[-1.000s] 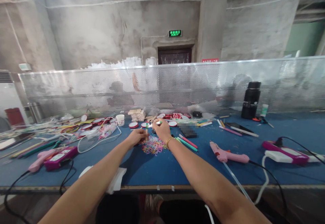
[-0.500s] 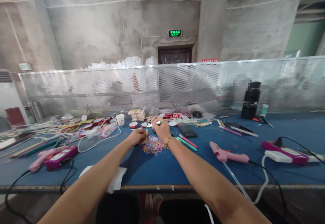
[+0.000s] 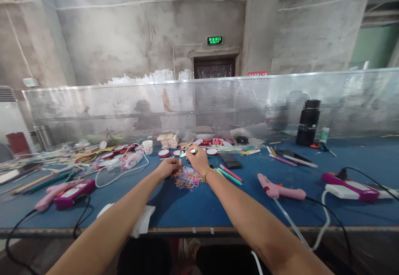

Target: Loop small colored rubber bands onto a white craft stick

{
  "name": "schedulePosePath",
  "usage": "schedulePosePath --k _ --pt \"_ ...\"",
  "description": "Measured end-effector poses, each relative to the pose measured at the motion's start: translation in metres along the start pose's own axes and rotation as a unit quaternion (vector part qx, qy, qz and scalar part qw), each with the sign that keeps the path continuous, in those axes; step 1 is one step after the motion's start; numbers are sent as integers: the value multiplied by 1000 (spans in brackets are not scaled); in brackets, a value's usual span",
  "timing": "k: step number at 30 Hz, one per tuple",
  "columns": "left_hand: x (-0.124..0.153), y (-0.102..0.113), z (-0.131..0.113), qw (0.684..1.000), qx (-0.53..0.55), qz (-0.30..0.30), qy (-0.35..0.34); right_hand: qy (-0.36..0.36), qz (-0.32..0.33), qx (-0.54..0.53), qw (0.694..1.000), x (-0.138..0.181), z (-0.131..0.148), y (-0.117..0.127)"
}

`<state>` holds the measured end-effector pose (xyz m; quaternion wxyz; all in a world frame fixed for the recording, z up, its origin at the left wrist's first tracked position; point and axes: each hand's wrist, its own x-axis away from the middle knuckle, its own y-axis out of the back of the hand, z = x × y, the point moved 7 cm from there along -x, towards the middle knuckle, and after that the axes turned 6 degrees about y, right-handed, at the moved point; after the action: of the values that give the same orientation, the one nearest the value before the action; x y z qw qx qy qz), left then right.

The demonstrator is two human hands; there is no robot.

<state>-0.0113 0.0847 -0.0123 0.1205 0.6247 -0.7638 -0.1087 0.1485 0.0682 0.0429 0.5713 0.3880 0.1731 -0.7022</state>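
Both of my arms reach out over a blue table (image 3: 193, 204). My left hand (image 3: 168, 168) is closed in a pinch on the lower end of a thin green stick (image 3: 180, 157) that stands upright. My right hand (image 3: 197, 159) is closed too, its fingers meeting the left hand's at the stick, and a white and green pen (image 3: 190, 152) lies across its fingers. It wears a gold bracelet at the wrist. Directly below both hands lies a heap of coloured rubber bands (image 3: 188, 180).
A pink glue gun (image 3: 277, 190) with cable lies right of my hands, another (image 3: 51, 194) at the left by a magenta box (image 3: 72, 192). Pens, red round badges, a paper cup (image 3: 147, 147) and a black bottle (image 3: 308, 122) stand before a perforated metal screen (image 3: 218, 104).
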Motion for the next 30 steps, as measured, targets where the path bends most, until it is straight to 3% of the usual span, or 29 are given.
schedulePosePath --k 30 --pt "-2 3 0 1000 18 -10 -11 -14 -5 23 1000 -1 3 5"
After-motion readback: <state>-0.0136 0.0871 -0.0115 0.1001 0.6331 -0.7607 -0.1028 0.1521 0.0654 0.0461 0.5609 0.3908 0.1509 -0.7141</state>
